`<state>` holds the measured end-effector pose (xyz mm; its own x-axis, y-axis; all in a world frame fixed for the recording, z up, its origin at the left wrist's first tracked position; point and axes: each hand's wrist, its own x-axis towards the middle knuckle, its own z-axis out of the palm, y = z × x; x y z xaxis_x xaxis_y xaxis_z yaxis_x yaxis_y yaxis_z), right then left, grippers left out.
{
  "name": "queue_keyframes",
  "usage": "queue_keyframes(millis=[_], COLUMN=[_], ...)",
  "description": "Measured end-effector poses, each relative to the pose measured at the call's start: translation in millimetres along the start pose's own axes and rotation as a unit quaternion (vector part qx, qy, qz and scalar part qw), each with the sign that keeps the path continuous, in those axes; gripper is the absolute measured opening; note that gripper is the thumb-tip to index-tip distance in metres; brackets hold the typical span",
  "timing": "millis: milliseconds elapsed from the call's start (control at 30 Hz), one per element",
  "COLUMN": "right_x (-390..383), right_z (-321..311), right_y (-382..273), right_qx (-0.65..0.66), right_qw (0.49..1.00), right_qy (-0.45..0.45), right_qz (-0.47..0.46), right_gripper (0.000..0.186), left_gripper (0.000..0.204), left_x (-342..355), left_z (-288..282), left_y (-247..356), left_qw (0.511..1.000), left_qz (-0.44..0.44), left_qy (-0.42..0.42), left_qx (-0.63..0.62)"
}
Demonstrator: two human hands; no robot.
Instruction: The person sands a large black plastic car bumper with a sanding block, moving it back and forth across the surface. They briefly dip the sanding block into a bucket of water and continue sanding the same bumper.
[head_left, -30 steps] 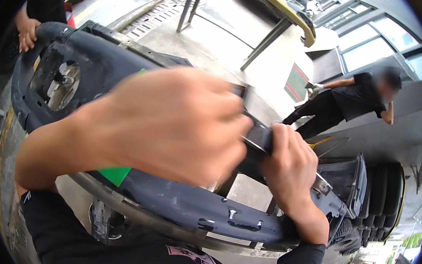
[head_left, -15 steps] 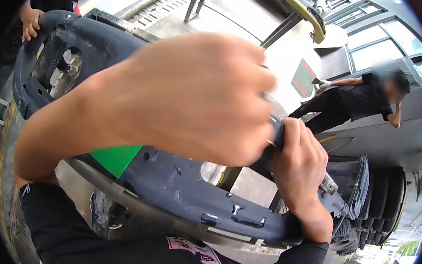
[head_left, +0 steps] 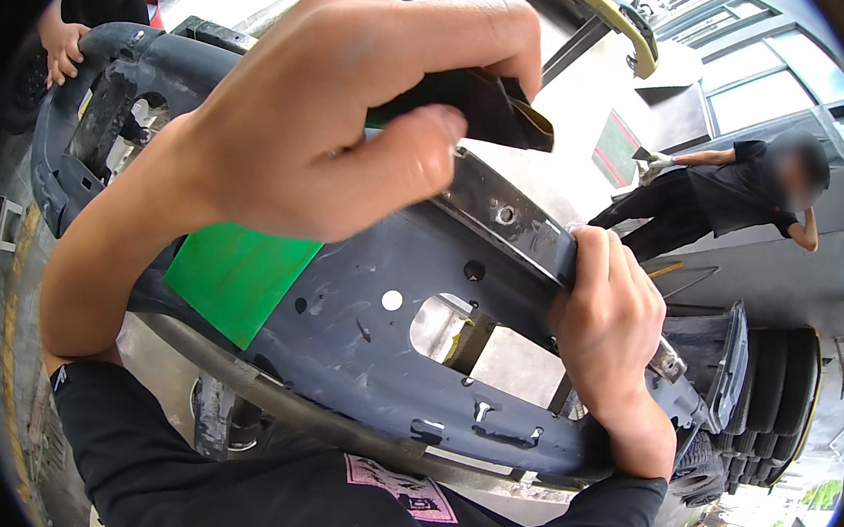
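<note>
A dark grey car bumper (head_left: pixel 353 358) spans in front of me on a stand, with cut-out openings and scuffed, wet-looking patches. Raised over its middle, my left hand (head_left: pixel 355 107) is closed around a folded dark sheet (head_left: pixel 500 115) with a brownish inner edge, which looks like sandpaper. The fingers of my right hand (head_left: pixel 608 315) are wrapped over the bumper's far edge, by the end of a dark strip (head_left: pixel 506 216) with holes; the fingertips are hidden. A flat green sheet (head_left: pixel 240 283) lies on the bumper below my left wrist.
A co-worker's hand (head_left: pixel 62 49) rests on the bumper's far left end. Another person in dark clothes (head_left: pixel 724 195) stands at the right, holding a flat tool. Stacked tyres (head_left: pixel 771 404) are at the right. A yellowish bumper (head_left: pixel 604 18) sits on a stand behind.
My left hand has moved up and left, away from my right hand, and the folded dark sheet has come into sight in it. My right hand has stayed near the far edge.
</note>
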<state>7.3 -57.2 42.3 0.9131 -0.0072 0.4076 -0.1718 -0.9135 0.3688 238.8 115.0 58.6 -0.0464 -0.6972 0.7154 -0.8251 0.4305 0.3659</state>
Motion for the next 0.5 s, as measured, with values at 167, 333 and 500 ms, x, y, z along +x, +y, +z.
queue_keyframes(millis=[167, 333, 500], right_x=[0, 2, -1], right_z=[-1, -2, 2], right_y=[-2, -3, -2], right_qx=[0.009, 0.001, -0.011], right_qw=[1.0, 1.0, 1.0], right_qy=[0.001, -0.001, 0.007], right_qz=[0.005, 0.001, 0.004], right_gripper=[0.012, 0.011, 0.011], left_gripper=[0.014, 0.012, 0.013], left_x=[-3, -4, -2], left_z=[8, 12, 16], left_y=[-7, -8, -8], left_qw=[0.997, 0.995, 0.995], left_qz=[-0.053, -0.036, -0.084], left_qy=[-0.047, -0.076, -0.055], left_qx=[0.016, 0.047, 0.014])
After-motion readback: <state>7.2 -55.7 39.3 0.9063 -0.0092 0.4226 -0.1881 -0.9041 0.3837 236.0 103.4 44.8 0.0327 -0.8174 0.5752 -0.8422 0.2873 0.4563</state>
